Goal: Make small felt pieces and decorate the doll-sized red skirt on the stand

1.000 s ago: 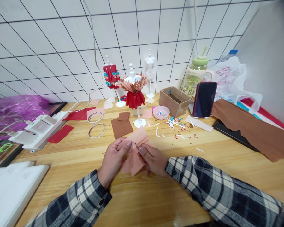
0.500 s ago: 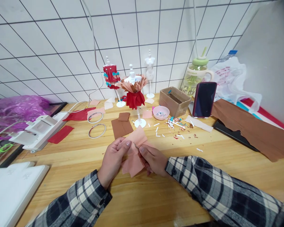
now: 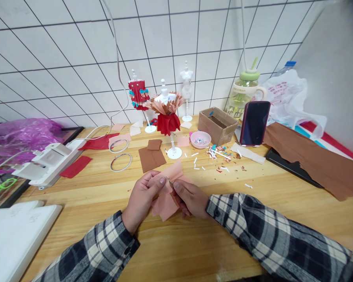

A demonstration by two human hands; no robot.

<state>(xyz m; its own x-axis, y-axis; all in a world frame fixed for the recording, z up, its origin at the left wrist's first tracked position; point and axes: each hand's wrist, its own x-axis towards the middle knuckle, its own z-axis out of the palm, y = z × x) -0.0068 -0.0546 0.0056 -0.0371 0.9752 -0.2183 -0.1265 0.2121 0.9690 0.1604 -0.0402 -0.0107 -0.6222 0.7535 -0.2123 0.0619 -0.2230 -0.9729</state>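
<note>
Near the front middle of the table, my left hand (image 3: 144, 197) pinches the left side of a folded pink crepe paper (image 3: 166, 207) between thumb and fingers. My right hand (image 3: 191, 196) is closed on the paper's right side, its thumb on a fold with a brownish edge. The two thumbs are close together, with paper standing up beyond them and hanging below. Just past the paper is a small white mannequin (image 3: 164, 98) with a red paper skirt (image 3: 168, 124) and a ruff of pink and brown paper. Brown paper squares (image 3: 151, 159) lie to its left.
A second mannequin in a red dress (image 3: 139, 94) and a bare white mannequin (image 3: 186, 88) stand behind. On the right are a cardboard box (image 3: 217, 125), a pink bowl (image 3: 200, 140), paper scraps, a phone (image 3: 254, 123) and a jug (image 3: 243, 94). Two metal rings (image 3: 121, 162) and a power strip (image 3: 51, 162) lie left.
My thumbs have shifted slightly along the pink paper, and its upper part has folded down a little. Both hands keep their hold.
</note>
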